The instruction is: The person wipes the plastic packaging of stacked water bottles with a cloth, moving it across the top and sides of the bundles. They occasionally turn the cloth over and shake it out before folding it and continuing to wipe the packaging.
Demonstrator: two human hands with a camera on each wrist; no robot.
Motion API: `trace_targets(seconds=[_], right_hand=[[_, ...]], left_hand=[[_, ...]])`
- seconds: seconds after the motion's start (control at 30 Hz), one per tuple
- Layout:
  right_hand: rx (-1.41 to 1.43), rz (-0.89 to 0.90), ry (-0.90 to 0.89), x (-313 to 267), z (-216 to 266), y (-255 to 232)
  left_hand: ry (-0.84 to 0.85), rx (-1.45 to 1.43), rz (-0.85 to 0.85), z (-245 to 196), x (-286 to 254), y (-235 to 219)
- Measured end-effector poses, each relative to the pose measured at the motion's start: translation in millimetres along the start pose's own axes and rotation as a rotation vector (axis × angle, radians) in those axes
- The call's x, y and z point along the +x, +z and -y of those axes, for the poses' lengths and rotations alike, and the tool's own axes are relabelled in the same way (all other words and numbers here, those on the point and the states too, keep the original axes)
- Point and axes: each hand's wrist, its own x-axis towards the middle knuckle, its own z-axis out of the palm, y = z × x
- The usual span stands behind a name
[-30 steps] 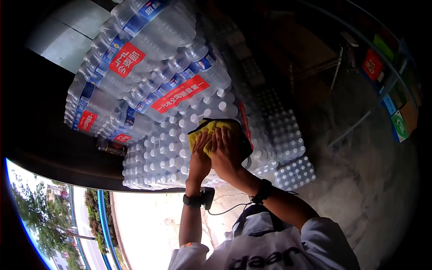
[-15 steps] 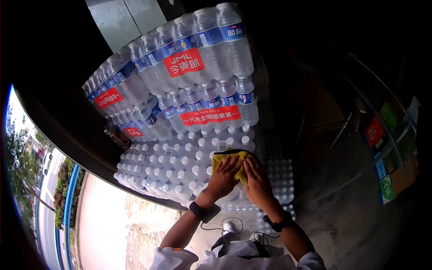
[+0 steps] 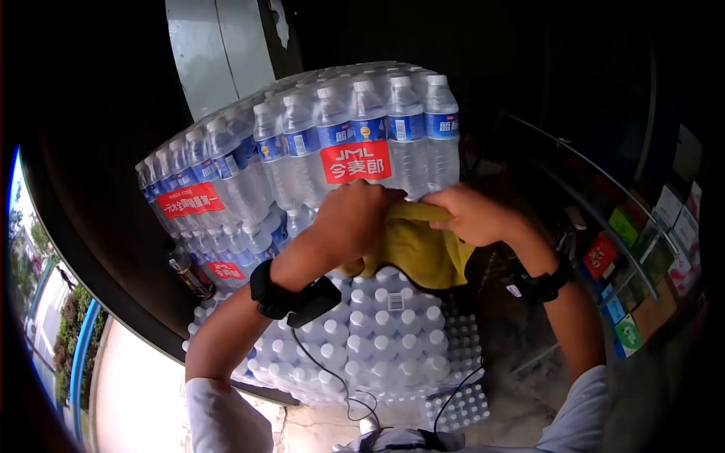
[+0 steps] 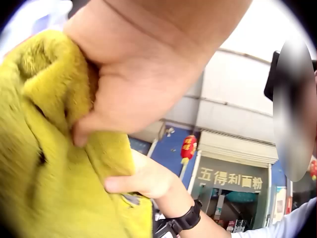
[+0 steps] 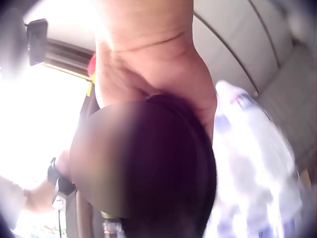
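Head view, clock centred on the yellow cloth [image 3: 429, 251]. It hangs between your hands, dark trim along its lower edge. Your left hand [image 3: 353, 219] at 10 o'clock grips one upper end; your right hand [image 3: 481, 216] at 2 pinches the other, thumb laid on the fabric. Labelled bottle packs [image 3: 332, 134] stand at 11, white-capped bottles [image 3: 383, 326] at 7. Cannot tell whether the cloth touches the bottles.

Daylight bleaches the pavement [image 3: 140, 370] below left of the gripped yellow cloth [image 3: 427, 253] — deep shadow beyond it — while glare and blur soften the right-wrist view.
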Motion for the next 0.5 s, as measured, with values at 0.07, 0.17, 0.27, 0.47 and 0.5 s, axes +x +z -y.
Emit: trace_targets(seconds=[0.07,0.17,0.27,0.47,0.5], right_hand=[[-0.269,-0.556,-0.237,18,28,-26],[-0.686,-0.983,-0.490,49,64,-39],[-0.654,-0.949,-0.312,87,29,-6],[-0.727,-0.882,-0.183,100,-22,36],[-0.688,-0.909,-0.189,101,-19,35]], left_hand=[[0.038,0.101,-0.464,10,11,-30],[0.274,0.347,-1.088,36,35,-44],[0.224,0.290,-0.880,77,57,-12],[0.250,0.218,-0.712,112,80,72],[0.222,0.249,-0.680,110,72,75]])
